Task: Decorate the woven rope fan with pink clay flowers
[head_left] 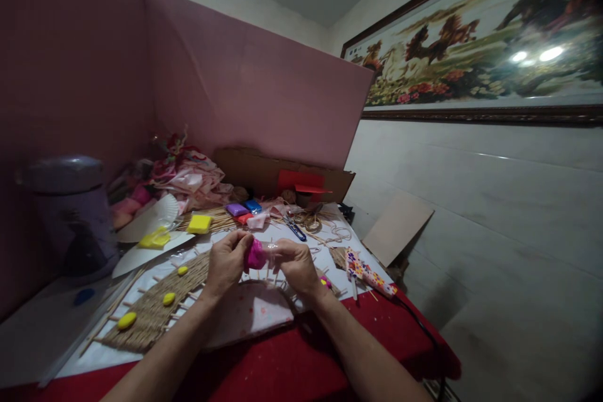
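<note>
Above the table, my left hand (228, 261) pinches a packet of magenta modelling clay (255, 254). My right hand (298, 265) grips the clear plastic wrapper (270, 250) at the packet's other end. Both hands are closed, with fingertips partly hidden. Below and left of them lies a curved woven straw piece (151, 314) with short sticks poking from its edges. Several yellow clay dots sit on it, one a yellow oval (127, 320) near its lower end. Under my wrists is a pale patterned panel (264, 309).
Yellow (200, 223), purple (236, 209) and blue clay packets (253, 206) lie behind my hands, near blue-handled scissors (296, 230). A flower-patterned glue gun (370, 273) rests at right, its cord over the red cloth (377, 333). A large lidded jug (70, 220) stands left.
</note>
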A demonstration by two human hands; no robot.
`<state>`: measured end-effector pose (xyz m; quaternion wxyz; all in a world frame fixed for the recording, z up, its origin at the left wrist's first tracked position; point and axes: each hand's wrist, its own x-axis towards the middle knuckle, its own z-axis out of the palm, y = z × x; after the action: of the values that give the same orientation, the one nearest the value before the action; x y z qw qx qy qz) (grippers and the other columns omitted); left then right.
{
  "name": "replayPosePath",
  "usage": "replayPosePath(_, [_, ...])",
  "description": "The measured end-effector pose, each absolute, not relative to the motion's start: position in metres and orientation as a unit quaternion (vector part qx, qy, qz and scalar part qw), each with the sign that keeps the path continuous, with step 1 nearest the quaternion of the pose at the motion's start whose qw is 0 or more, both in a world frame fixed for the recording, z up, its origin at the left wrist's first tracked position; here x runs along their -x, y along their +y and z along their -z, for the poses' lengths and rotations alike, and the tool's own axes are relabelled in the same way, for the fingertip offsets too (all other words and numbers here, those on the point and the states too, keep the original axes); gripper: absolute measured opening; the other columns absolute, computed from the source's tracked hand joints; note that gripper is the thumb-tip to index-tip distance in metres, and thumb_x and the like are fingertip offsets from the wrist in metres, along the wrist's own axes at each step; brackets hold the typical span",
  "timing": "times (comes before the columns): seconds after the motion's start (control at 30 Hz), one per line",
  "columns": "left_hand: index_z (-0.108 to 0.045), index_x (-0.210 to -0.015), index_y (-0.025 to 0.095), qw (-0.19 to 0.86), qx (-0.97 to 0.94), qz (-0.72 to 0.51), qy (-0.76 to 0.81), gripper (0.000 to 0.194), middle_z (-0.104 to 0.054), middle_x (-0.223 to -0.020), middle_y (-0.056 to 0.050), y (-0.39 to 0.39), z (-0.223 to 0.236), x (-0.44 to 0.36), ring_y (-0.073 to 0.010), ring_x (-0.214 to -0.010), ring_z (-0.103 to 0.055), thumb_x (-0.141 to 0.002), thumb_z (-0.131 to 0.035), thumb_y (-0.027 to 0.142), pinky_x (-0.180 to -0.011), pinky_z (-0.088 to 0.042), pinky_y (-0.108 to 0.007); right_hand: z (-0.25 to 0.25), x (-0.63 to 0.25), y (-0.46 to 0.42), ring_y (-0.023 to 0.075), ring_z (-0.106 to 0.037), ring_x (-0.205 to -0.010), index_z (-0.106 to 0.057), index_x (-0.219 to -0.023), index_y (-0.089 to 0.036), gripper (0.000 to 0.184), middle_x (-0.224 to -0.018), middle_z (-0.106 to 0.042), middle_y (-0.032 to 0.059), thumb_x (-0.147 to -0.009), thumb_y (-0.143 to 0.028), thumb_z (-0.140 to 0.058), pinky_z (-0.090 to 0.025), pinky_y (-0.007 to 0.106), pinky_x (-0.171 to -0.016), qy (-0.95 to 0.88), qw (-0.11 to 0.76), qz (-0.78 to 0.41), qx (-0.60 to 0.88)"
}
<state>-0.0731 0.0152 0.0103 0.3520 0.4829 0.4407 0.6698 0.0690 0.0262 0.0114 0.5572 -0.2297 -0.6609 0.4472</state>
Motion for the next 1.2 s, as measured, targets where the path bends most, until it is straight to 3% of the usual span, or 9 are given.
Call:
replayPosePath(0.13, [-0.058, -0.064, 0.015, 0.346, -0.467, -0.683, 0.443, 0.028, -0.05, -0.047, 0.005, 0.013, -0.012, 0.072, -0.0079, -0.036, -0.042, -0.067, -0.064, 0.042, -0.03, -0.036, -0.019, -0.012, -0.068, 0.024, 0.0091, -0.05, -0.054, -0.074, -0.071, -0.019, 0.035, -0.059, -0.057, -0.0011, -0.058, -0.005, -0.045, -0.042, 0.02, -0.05, -0.67, 0.586, -0.377, 0.256])
replayPosePath(0.3, [-0.058, -0.067, 0.015, 0.363, -0.465, -0.685, 0.428, 0.03, -0.05, -0.048, 0.005, 0.013, -0.013, 0.073, -0.0077, -0.037, -0.041, -0.067, -0.065, 0.044, -0.029, -0.035, -0.019, -0.008, -0.066, 0.025, 0.0086, -0.049, -0.05, -0.074, -0.086, -0.02, 0.039, -0.061, -0.056, -0.0014, -0.061, -0.008, -0.046, -0.042, 0.02, -0.044, -0.643, 0.584, -0.424, 0.255])
replayPosePath(0.57, [-0.057, -0.068, 0.015, 0.383, -0.464, -0.678, 0.422, 0.027, -0.048, -0.048, 0.006, 0.013, -0.014, 0.071, -0.0057, -0.038, -0.036, -0.068, -0.064, 0.041, -0.03, -0.027, -0.016, -0.01, -0.069, 0.027, 0.0071, -0.045, -0.051, -0.075, -0.084, -0.023, 0.039, -0.06, -0.05, -0.0029, -0.062, -0.008, -0.047, -0.04, 0.019, -0.048, -0.68, 0.546, -0.439, 0.216])
replayPosePath(0.8, [-0.059, -0.069, 0.016, 0.385, -0.461, -0.68, 0.42, 0.027, -0.05, -0.053, 0.005, 0.014, -0.013, 0.072, -0.007, -0.043, -0.039, -0.068, -0.064, 0.042, -0.038, -0.032, -0.018, -0.012, -0.069, 0.024, 0.0097, -0.043, -0.055, -0.075, -0.081, -0.022, 0.035, -0.054, -0.046, -0.0023, -0.068, -0.008, -0.046, -0.038, 0.021, -0.053, -0.709, 0.54, -0.381, 0.244])
replayPosePath(1.03, [-0.063, -0.074, 0.015, 0.356, -0.486, -0.669, 0.436, 0.03, -0.051, -0.059, 0.004, 0.018, -0.006, 0.076, -0.0081, -0.05, -0.042, -0.071, -0.062, 0.045, -0.046, -0.035, -0.018, -0.008, -0.066, 0.023, 0.0084, -0.04, -0.054, -0.073, -0.072, -0.019, 0.033, -0.056, -0.049, -0.0025, -0.063, -0.008, -0.044, -0.037, 0.02, -0.054, -0.728, 0.486, -0.427, 0.227])
replayPosePath(1.2, [-0.062, -0.076, 0.014, 0.345, -0.485, -0.684, 0.422, 0.029, -0.054, -0.059, 0.003, 0.016, -0.007, 0.074, -0.009, -0.053, -0.045, -0.07, -0.064, 0.043, -0.049, -0.035, -0.019, -0.008, -0.066, 0.022, 0.0065, -0.038, -0.048, -0.073, -0.08, -0.019, 0.032, -0.055, -0.048, -0.0041, -0.062, -0.011, -0.048, -0.032, 0.019, -0.047, -0.703, 0.48, -0.479, 0.216])
